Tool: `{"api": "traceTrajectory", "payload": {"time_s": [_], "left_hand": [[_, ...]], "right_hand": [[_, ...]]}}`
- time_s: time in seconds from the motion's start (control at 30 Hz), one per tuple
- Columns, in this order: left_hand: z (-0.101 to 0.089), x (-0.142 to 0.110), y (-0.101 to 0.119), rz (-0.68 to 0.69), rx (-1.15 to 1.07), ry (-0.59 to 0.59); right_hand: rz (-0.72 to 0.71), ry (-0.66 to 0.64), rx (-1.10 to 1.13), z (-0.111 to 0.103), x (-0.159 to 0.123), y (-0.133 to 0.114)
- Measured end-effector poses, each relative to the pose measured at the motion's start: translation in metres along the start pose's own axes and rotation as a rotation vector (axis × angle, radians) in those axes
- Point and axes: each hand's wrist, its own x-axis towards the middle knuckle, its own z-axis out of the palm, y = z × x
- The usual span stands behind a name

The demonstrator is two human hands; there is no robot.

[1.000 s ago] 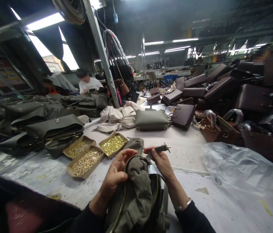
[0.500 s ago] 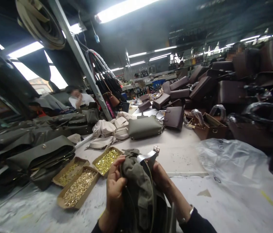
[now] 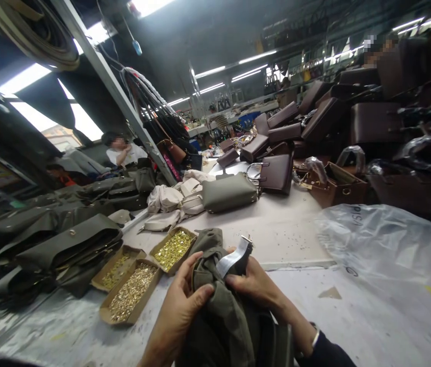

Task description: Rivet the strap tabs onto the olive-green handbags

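Note:
An olive-green handbag (image 3: 225, 318) with its soft fabric lining bunched upward is between my hands, low in the middle of the view. My left hand (image 3: 184, 300) is closed on the lining's left side, thumb on top. My right hand (image 3: 257, 285) grips the bag's right side, its thumb by the base of a short strap (image 3: 234, 259). A shiny silvery strip covers that strap's near face. At the strap's upper end sits a small metal buckle (image 3: 247, 241). The bag's lower part runs out of view.
Left of my hands are cardboard trays with gold-coloured metal bits: one far tray (image 3: 171, 250), one near tray (image 3: 131, 295). Dark green bags (image 3: 70, 242) pile at left, brown bags (image 3: 330, 122) at right. A plastic bag (image 3: 379, 244) and a green pouch (image 3: 230, 192) lie on the table.
My right thumb has come over onto the fabric beside the strap's base. The strap has turned, showing more of its silvery face. The lining's folds have shifted, and the camera view has moved slightly.

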Motion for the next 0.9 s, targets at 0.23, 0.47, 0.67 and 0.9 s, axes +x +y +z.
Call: {"api": "traceTrajectory", "payload": {"time_s": [0.23,0.47,0.67,0.9], "left_hand": [[-0.002,-0.002,0.000,0.308,0.725,0.112],[-0.020,0.023,-0.018,0.506,1.083,0.468],[-0.021,0.006,-0.003,0.467,0.808,0.121],[-0.010,-0.010,-0.012,0.343,0.951,0.224]], "right_hand": [[-0.033,0.046,-0.158,0.002,-0.002,0.007],[0.043,-0.043,-0.161,0.020,-0.004,0.003],[0.150,-0.050,0.196,0.006,-0.001,0.002],[0.227,-0.086,0.040,0.006,-0.011,0.011]]}}
